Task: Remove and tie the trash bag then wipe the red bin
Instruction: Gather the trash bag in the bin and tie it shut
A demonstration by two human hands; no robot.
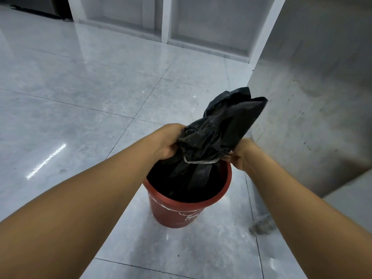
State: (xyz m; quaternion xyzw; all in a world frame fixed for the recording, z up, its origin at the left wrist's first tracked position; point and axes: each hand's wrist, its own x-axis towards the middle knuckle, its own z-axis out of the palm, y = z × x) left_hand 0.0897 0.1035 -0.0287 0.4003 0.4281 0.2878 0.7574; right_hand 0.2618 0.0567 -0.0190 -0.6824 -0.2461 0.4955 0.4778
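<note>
A red bin (173,212) with white markings stands on the tiled floor below my hands. A black trash bag (217,129) rises out of it, its top gathered into a bunch that points up and right; the lower part still sits inside the bin. A thin white string (201,162) loops around the bag's neck just above the rim. My left hand (169,141) grips the gathered neck from the left. My right hand (242,156) pinches the bag and the string's end on the right side.
A grey concrete wall or counter side (314,97) stands close on the right of the bin. A small grey crumpled cloth (261,226) lies on the floor at its foot. Glossy grey floor tiles (80,97) spread left and ahead toward white-framed panels (165,19).
</note>
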